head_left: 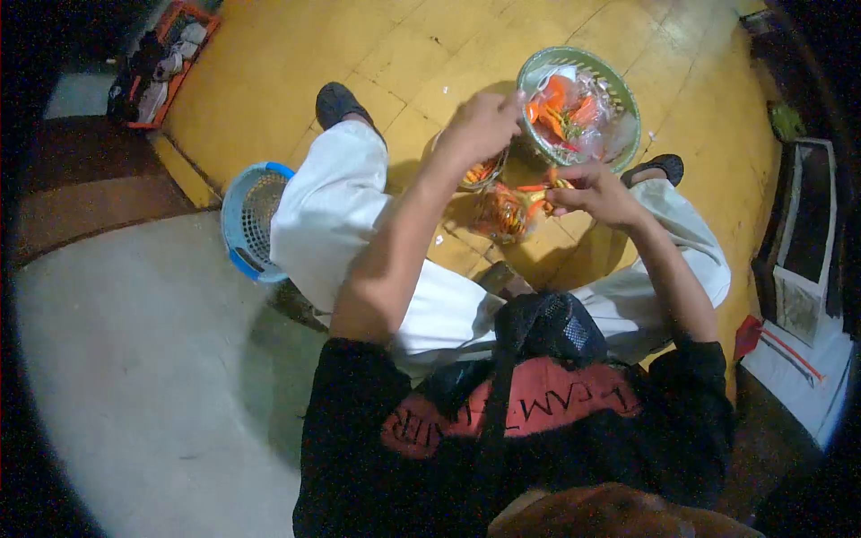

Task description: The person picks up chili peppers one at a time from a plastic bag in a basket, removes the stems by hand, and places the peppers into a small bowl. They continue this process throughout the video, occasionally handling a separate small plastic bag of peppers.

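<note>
Grip, right hand (599,195): fingers closed on the gathered neck of a clear plastic bag (505,213), with orange and yellowish pieces showing at the fingertips.
Grip, left hand (489,127): palm down, fingers curled, near the left edge of the green basket (578,54); whether it holds anything cannot be told.
Clear plastic bag: one, filled with orange and red pieces, between the knees, above the floor or on it, cannot tell which.
Small container (475,186): one, partly hidden beneath the left forearm and hand, holding orange pieces.
Green basket: one, round, on the yellow tiled floor (395,54), beyond the right hand; contents, clear plastic packaging with orange, red and green matter.
Blue basket (231,224): one, perforated, beside the left leg.
Dark shoes: a pair, left (339,103) and right (668,167).
Orange-red crate (193,54): one, upper left, loaded with mixed articles.
</note>
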`<move>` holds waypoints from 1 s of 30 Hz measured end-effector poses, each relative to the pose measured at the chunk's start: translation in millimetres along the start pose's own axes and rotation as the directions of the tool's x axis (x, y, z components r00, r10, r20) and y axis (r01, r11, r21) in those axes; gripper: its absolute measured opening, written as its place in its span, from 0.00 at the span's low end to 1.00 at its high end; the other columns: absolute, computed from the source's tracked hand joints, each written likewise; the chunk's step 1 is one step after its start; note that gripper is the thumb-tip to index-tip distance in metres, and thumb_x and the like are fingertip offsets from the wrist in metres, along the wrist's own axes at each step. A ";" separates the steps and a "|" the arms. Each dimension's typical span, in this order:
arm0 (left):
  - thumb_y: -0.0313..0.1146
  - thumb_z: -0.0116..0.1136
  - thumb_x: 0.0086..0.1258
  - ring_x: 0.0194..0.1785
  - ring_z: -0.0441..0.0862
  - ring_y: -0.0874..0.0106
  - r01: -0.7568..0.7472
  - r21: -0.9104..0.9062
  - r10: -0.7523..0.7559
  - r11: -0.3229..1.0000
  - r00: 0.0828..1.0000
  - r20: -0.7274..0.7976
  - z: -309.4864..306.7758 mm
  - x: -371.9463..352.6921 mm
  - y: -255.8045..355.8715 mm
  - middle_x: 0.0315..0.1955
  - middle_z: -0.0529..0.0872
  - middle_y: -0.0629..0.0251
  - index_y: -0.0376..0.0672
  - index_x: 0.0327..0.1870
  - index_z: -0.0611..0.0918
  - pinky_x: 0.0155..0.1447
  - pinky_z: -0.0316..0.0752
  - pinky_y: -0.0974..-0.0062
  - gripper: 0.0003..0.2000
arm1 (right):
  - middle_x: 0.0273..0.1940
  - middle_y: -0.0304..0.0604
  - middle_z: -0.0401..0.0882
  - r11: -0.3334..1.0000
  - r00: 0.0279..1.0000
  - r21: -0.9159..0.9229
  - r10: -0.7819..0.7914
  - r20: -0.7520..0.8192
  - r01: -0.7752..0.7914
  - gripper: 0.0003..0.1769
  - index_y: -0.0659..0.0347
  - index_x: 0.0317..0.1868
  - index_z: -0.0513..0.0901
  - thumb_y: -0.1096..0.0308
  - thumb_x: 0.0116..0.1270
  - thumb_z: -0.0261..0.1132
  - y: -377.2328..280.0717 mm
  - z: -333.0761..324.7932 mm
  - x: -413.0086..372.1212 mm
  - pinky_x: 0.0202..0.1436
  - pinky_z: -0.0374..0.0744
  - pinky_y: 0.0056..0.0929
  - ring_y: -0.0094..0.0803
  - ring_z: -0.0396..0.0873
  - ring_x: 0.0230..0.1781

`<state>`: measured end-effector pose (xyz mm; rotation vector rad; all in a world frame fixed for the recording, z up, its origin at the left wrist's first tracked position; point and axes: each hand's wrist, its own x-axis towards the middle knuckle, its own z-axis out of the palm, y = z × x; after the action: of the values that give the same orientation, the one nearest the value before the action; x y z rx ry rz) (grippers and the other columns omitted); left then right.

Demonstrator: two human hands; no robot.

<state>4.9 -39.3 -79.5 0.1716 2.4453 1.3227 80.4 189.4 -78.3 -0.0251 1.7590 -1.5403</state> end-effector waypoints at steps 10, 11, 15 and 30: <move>0.73 0.37 0.66 0.51 0.81 0.59 0.733 -0.662 0.383 0.156 0.573 0.725 47.0 -28.6 32.9 0.49 0.82 0.58 0.47 0.59 0.74 0.59 0.74 0.51 0.38 | 0.34 0.46 0.85 0.870 0.929 -0.426 -0.337 -0.150 0.247 0.16 0.62 0.50 0.82 0.73 0.61 0.67 -79.0 6.6 -32.6 0.36 0.79 0.30 0.26 0.82 0.34; 0.72 0.39 0.66 0.50 0.82 0.60 0.711 -0.695 0.344 0.107 0.629 0.697 51.3 -26.8 30.2 0.48 0.83 0.59 0.47 0.58 0.75 0.58 0.75 0.52 0.36 | 0.34 0.49 0.84 0.751 0.878 -0.605 -0.447 -0.171 0.264 0.16 0.62 0.50 0.83 0.73 0.60 0.67 -80.9 11.9 -33.6 0.38 0.80 0.32 0.33 0.83 0.33; 0.66 0.47 0.67 0.46 0.83 0.65 0.649 -0.760 0.302 -0.011 0.727 0.617 54.7 -23.1 36.1 0.44 0.84 0.62 0.48 0.51 0.79 0.50 0.80 0.61 0.29 | 0.41 0.56 0.81 0.536 0.782 -0.797 -0.608 -0.135 0.279 0.17 0.61 0.48 0.81 0.73 0.56 0.68 -90.6 28.4 -25.7 0.44 0.79 0.40 0.51 0.81 0.41; 0.53 0.46 0.75 0.40 0.84 0.72 0.576 -0.815 0.298 -0.059 0.790 0.536 32.6 -21.4 56.0 0.41 0.83 0.67 0.49 0.52 0.78 0.41 0.84 0.69 0.19 | 0.58 0.51 0.74 0.506 0.782 -0.841 -0.596 -0.180 0.193 0.23 0.65 0.54 0.77 0.81 0.55 0.66 -128.6 32.5 -45.2 0.55 0.78 0.37 0.51 0.76 0.55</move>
<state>33.3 11.6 -44.0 -0.1122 0.3638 2.1339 70.6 150.3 55.9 -0.6284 2.8922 -0.9271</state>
